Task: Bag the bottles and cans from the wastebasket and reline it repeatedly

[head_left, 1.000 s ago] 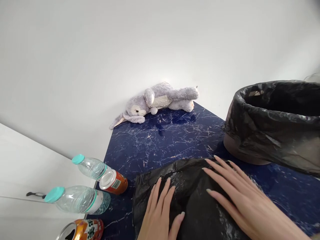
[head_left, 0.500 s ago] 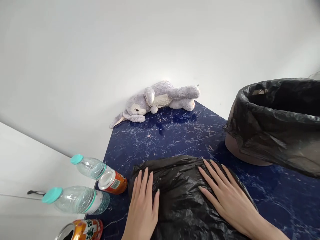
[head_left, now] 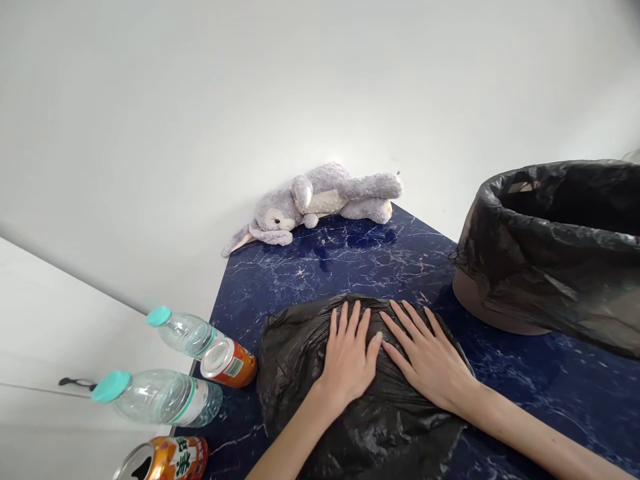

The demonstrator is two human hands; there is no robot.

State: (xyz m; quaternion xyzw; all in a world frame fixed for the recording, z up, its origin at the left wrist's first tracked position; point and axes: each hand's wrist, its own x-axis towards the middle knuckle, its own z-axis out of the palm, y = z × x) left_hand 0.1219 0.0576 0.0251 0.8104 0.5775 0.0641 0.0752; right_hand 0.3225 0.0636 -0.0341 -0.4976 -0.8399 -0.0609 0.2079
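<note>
A black plastic bag lies spread and wrinkled on the dark blue marbled table. Both my hands rest palm down on its far part, side by side. My left hand has its fingers stretched out, pointing away from me. Close to its thumb is the thumb of my right hand, whose fingers are spread over the bag's far right part. Neither hand grips anything. What is under the bag, if anything, is hidden.
To the right stands a bin lined with a black bag. At the left edge are two clear bottles with turquoise caps and two orange cans. A plush rabbit lies against the wall.
My left hand has slid right and forward over the bag, towards my right hand. My right hand has shifted slightly left and forward. The bag's surface has changed shape under them.
</note>
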